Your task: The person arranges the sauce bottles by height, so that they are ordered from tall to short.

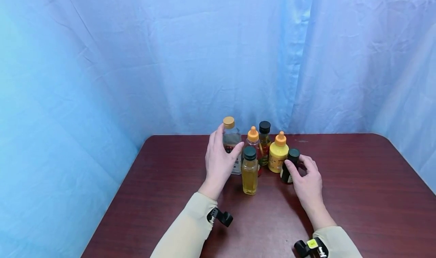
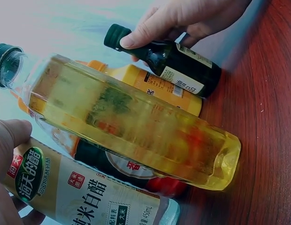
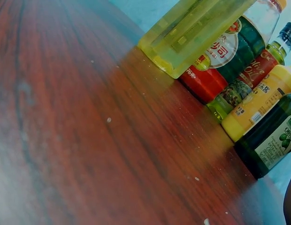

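My left hand (image 1: 219, 160) holds a tall clear vinegar bottle (image 1: 232, 136) with an orange cap, at the left of a cluster of bottles; its pale label (image 2: 84, 187) shows in the left wrist view. At the right end, my right hand (image 1: 309, 182) grips a small dark green olive oil bottle (image 1: 285, 174) near its neck, thumb on the near side. That bottle (image 3: 272, 140) stands upright on the table. Between the hands, nearest me, stands a square bottle of yellow oil (image 1: 249, 176) with a dark green cap.
Behind the yellow oil are a squeeze bottle (image 1: 253, 135) with an orange tip and an olive oil bottle (image 1: 264, 128) with a black cap. A yellow squeeze bottle (image 1: 278, 155) stands beside the small green one. Light blue curtains (image 1: 218, 61) hang behind the dark red table (image 1: 163, 182).
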`<move>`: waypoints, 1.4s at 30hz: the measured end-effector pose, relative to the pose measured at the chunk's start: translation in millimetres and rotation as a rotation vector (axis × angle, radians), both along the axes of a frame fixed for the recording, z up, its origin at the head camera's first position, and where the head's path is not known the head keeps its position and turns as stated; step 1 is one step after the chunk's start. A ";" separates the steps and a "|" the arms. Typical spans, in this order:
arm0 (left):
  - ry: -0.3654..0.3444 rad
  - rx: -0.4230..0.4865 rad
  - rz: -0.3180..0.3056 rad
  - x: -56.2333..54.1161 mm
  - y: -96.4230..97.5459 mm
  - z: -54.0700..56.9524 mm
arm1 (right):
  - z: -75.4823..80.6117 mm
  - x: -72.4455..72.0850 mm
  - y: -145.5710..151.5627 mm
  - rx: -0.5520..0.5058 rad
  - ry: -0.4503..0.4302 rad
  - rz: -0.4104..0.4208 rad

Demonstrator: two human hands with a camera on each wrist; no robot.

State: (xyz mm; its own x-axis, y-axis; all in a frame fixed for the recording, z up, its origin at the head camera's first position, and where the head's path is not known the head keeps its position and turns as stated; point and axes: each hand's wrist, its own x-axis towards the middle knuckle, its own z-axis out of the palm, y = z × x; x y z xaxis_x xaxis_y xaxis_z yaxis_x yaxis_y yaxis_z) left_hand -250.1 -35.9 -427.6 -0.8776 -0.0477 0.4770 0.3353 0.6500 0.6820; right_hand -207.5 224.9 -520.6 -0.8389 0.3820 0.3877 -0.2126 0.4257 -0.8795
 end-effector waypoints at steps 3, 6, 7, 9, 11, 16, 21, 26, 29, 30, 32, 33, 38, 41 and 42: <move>0.004 -0.004 0.002 0.1 -0.1 0.0 | 0.9 0.4 -0.3 0.003 0.001 -0.002; 0.003 -0.006 0.002 -0.2 -0.3 0.1 | 1.8 1.0 -0.4 0.003 0.003 0.000; 0.003 -0.006 0.002 -0.3 -0.4 0.1 | 1.9 0.9 -0.4 0.004 0.002 0.001; 0.003 -0.006 0.000 -0.3 -0.8 0.3 | 2.0 0.8 -0.5 0.003 -0.001 0.004; 0.002 -0.004 -0.004 -0.2 -1.2 0.6 | 1.8 0.6 -0.7 0.003 -0.003 0.007; -0.003 -0.003 -0.012 -0.3 -3.2 1.8 | 1.6 -0.3 -1.3 -0.001 -0.003 0.009; 0.006 -0.001 -0.021 -0.8 -5.3 3.1 | 1.2 -1.5 -1.0 -0.001 0.013 0.017; 0.007 -0.006 -0.022 -0.5 -8.5 3.5 | 0.1 -1.6 -0.6 0.001 0.010 0.014; 0.006 -0.008 -0.025 -0.2 -10.8 3.4 | -0.1 -1.8 -0.1 0.002 0.011 0.010; 0.008 -0.008 -0.026 0.1 -11.8 3.4 | -0.2 -1.8 0.0 0.001 0.012 0.009; 0.010 -0.007 -0.026 0.5 -14.1 3.2 | -0.7 -2.0 -0.1 0.001 0.014 0.008; 0.010 -0.008 -0.024 0.7 -15.2 3.2 | -0.7 -2.0 -0.2 0.002 0.014 0.009; 0.010 0.000 -0.011 1.2 -22.1 4.2 | -0.5 -2.4 0.0 -0.001 0.019 0.016; 0.013 0.005 -0.001 0.4 -27.3 4.6 | 1.0 -2.3 0.2 -0.004 0.027 0.022; 0.010 0.007 0.001 0.0 -29.1 4.7 | 1.6 -2.2 0.2 -0.005 0.030 0.023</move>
State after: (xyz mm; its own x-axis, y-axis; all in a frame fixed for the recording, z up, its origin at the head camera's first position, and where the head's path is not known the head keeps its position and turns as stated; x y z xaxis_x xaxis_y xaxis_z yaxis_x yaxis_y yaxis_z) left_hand -250.1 -65.0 -422.9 -0.8726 -0.0523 0.4856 0.3414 0.6458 0.6830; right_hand -209.7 225.1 -519.0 -0.8357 0.3648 0.4106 -0.2484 0.4156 -0.8750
